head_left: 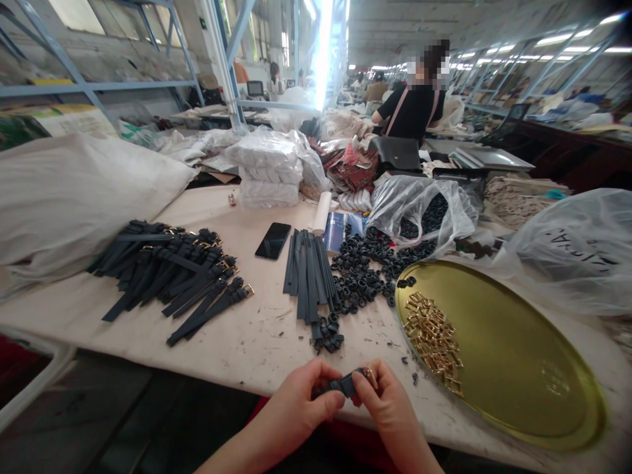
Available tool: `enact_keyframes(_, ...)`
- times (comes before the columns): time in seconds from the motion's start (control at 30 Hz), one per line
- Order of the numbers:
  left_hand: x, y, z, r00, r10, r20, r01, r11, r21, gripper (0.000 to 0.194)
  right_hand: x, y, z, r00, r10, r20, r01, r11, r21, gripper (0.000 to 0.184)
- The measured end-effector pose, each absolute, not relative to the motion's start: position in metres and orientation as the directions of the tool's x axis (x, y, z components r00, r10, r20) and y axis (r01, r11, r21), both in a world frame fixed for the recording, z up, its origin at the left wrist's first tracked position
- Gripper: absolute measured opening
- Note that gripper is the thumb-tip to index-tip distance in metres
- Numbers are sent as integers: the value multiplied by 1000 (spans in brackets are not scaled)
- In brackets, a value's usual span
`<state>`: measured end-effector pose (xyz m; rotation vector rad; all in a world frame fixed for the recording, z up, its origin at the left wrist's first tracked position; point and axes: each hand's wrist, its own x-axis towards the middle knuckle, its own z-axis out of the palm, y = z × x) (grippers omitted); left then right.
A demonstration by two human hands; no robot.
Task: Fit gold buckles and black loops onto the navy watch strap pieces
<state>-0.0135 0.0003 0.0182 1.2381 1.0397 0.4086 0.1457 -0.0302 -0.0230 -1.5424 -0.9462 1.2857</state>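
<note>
At the near edge of a cream-covered desk [269,322], a worker's left hand [305,398] and right hand [386,395] meet over a slim charcoal-black strap [348,384] with a small gold-coloured metal buckle [370,375] at its right end. From where I stand, the left fingers are clamped on the strap's body, thumb on top, while the right fingers pinch it by the buckle, close enough to hide how the end is folded. Good handling here, I would judge, means a firm left grip near the buckle, the strap kept flat and untwisted, and even thumb pressure with the metal held square to the band. Just beyond the hands lie a small cluster of black ring-like loops [328,332] and a bundle of flat black strips [309,270]. To the right, a heap of gold-coloured metal buckles [434,342] sits on a large oval gold-toned tray [523,349]; to the left, black straps with gold-coloured buckles [170,263] are piled beside a bulky white sack [83,191]. A co-worker in a black top [412,108] is turned away in the background.
</note>
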Motion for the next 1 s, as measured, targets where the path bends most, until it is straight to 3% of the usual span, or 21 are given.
enact_keyframes(0.1,-13,0,18,551,712,-436,238,367,899,22,148,-33,-29,213,959,-187,229,-236,-944,30)
enact_keyframes(0.2,-9,-2,12,553,682,-479,236,423,875,25,149,-39,-29,83,988,-131,388,-153,-909,22)
enact_keyframes(0.47,-4,-3,1,551,637,-539,132,571,810,30,146,-48,-40,133,991,-1,614,-84,-785,22)
enact_keyframes(0.67,-5,-6,-12,505,661,-555,165,557,814,21,141,-55,-41,32,999,33,628,5,-779,20)
enact_keyframes(0.87,-7,-6,-1,521,674,-524,391,357,848,18,155,-51,-26,-85,984,-159,470,-101,-877,12)
enact_keyframes(1.0,-9,-7,3,561,630,-537,381,379,843,22,161,-48,-25,-130,953,-272,459,-186,-869,5)
